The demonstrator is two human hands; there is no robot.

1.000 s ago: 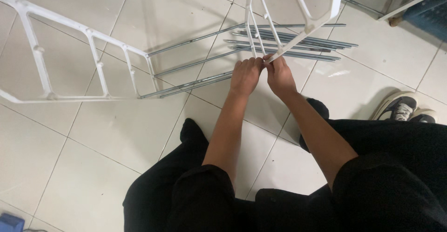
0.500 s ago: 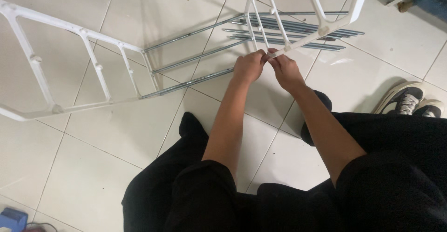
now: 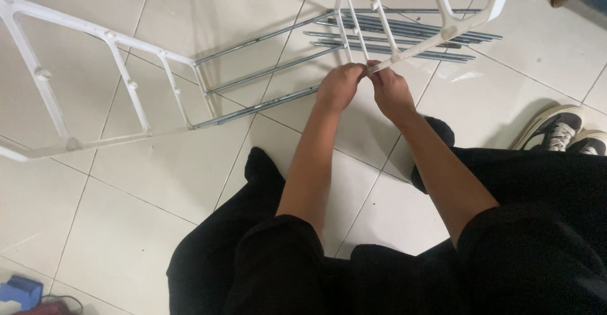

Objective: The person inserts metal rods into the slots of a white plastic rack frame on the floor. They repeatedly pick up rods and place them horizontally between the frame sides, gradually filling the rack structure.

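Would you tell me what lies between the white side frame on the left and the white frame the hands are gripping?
In the head view, three metal rods span from the left white frame toward the gripped white frame, over bare floor tiles.

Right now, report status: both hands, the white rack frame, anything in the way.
Left hand and right hand pinch corner of the white plastic rack frame. Grey metal rods lie loose on the tile beneath. Second white side frame left, rods attached.

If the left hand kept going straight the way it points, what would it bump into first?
Probably the white plastic side frame, whose bar end the left hand already pinches beside the right hand; beyond lie loose grey metal rods on the tiled floor. Depth is unclear.
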